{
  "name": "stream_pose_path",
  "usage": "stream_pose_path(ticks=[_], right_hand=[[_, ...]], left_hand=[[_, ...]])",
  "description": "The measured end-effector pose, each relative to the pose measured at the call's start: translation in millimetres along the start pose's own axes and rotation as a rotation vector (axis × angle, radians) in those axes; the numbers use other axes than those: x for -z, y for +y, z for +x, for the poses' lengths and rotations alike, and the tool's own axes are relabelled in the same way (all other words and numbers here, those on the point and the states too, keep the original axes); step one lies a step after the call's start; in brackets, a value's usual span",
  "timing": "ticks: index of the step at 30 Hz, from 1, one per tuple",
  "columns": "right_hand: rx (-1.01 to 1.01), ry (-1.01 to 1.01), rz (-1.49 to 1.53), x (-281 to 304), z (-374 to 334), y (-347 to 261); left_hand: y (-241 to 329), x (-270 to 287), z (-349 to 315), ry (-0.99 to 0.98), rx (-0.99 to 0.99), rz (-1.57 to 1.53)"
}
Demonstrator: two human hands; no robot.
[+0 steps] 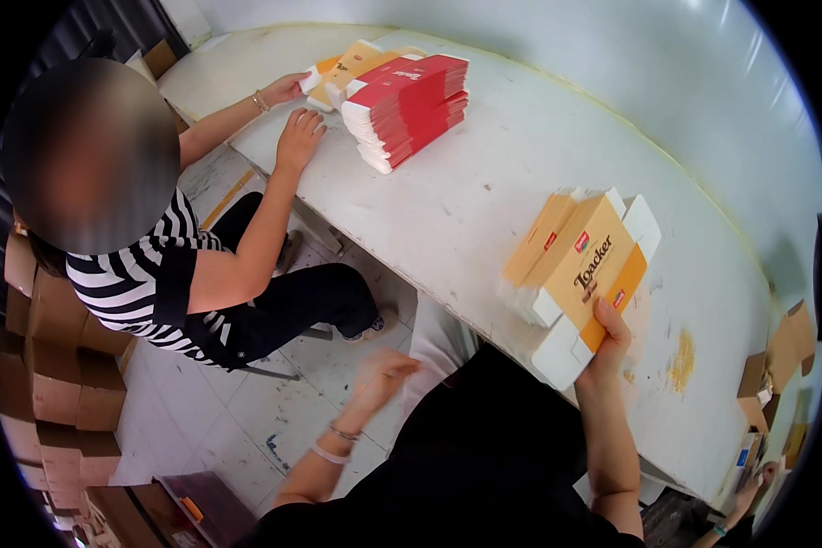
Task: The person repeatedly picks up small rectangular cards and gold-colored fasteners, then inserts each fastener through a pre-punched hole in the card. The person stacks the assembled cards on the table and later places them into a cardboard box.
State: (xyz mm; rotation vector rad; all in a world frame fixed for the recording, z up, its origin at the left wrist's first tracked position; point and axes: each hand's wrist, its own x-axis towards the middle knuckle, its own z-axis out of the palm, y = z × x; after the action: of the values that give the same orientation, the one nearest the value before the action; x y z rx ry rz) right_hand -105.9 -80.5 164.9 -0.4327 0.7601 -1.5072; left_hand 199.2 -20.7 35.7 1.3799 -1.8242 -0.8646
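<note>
My right hand grips the lower edge of a flat yellow and orange carton with white flaps, thumb on its printed face. Behind and left of that carton, a stack of similar yellow cartons stands on the table; whether the held one still touches the stack, I cannot tell. Off the table's edge, my left hand hangs above the floor near my leg. Motion blurs its fingers, and nothing can be made out in them.
A stack of red and white cartons stands farther left on the white table. Beside it a seated co-worker in a striped top handles yellow cartons. Brown boxes pile up at left; an open brown box is at far right.
</note>
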Motion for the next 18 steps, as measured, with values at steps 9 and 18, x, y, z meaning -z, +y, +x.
stream_pose_path(ticks=[9,18], right_hand=[[-0.384,-0.145,-0.183,-13,25,-16],[-0.947,-0.556,-0.411,-131,121,81]], left_hand=[[-59,63,-5,0.255,0.529,-0.403],[-77,85,-8,0.309,0.502,-0.154]])
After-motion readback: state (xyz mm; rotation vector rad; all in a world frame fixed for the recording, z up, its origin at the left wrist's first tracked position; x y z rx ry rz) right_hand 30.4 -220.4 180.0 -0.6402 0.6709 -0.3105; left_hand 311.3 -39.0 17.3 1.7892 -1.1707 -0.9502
